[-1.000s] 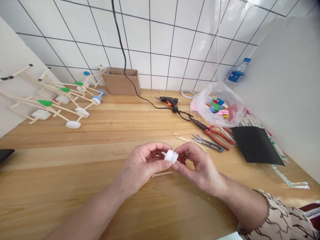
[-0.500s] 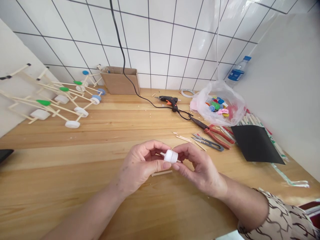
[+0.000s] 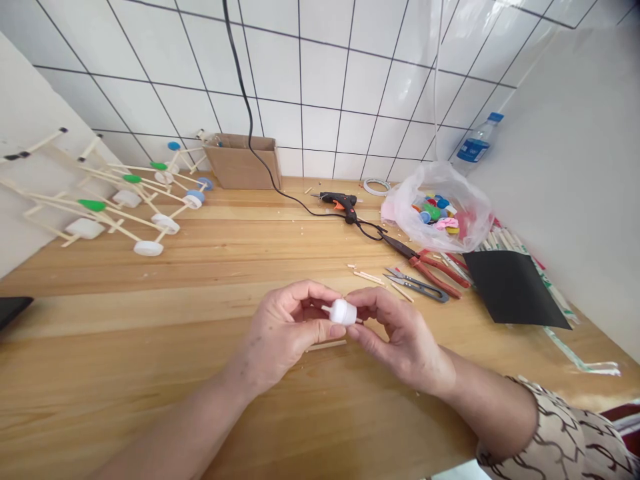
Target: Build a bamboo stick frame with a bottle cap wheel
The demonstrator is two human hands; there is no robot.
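Between my two hands, above the front middle of the table, are white bottle caps (image 3: 343, 312) set against each other, with a thin stick poking out at both ends. My left hand (image 3: 287, 323) pinches them from the left with thumb and fingers. From the right, the thumb and fingers of my right hand (image 3: 395, 337) close on their other side. Just below the hands a pale wooden stick (image 3: 327, 345) lies on the table. How far the fingers wrap behind the caps is hidden.
Stick-and-cap car frames (image 3: 145, 200) stand at the left. Farther back are a cardboard box (image 3: 243, 163) and a glue gun (image 3: 343, 202). To the right lie snips (image 3: 420, 288), pliers (image 3: 425, 267), a bag of caps (image 3: 440, 213) and a black sheet (image 3: 515, 288).
Both hands keep their pinch on the white caps. The caps look slightly turned, and the line between them shows less clearly. The whole view has shifted a little.
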